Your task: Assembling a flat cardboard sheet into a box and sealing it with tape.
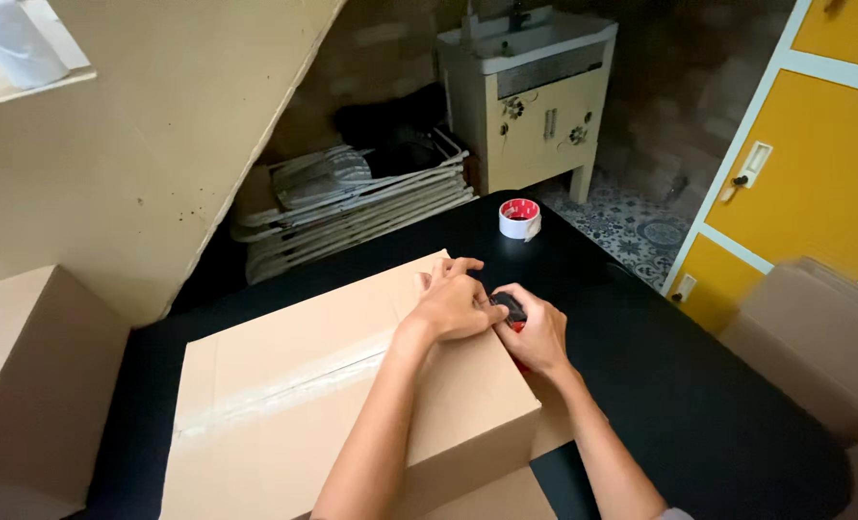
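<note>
A brown cardboard box (284, 404) lies on a black table (698, 404), its top seam covered by a strip of clear tape (284, 385). My left hand (453, 303) presses flat on the box's far right corner, fingers spread over the edge. My right hand (537, 332) is beside it at the box's right edge, closed around a small black and red tool (512, 310), mostly hidden by my fingers. The two hands touch each other.
A roll of tape with a red core (520, 219) stands at the table's far edge. More cardboard boxes sit at the left (34, 385) and right (814, 327). Folded white chairs (352, 197) lean under the stairs, beside a cream cabinet with sink (530, 91). Yellow doors (814, 164) are at right.
</note>
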